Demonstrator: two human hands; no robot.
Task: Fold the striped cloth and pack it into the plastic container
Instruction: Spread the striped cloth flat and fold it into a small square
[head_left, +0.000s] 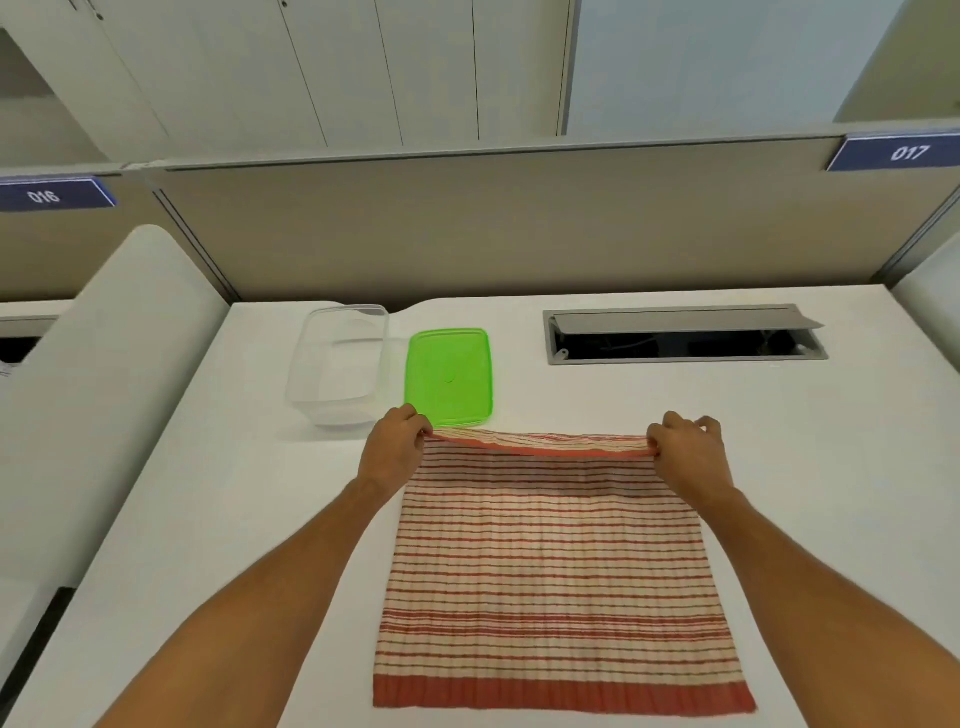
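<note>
First fold barely begun: left hand (396, 448) and right hand (688, 446) each pinch a far corner of the cloth (553, 566), fingers clamped on its lifted edge; the rest lies flat below them. Box (338, 364) open (lid (449, 376) beside it), just beyond the left fingers. Desk (779, 441) bare either side.

Green lid (449, 376) lies just beyond cloth (556, 566), seemingly touching
</note>
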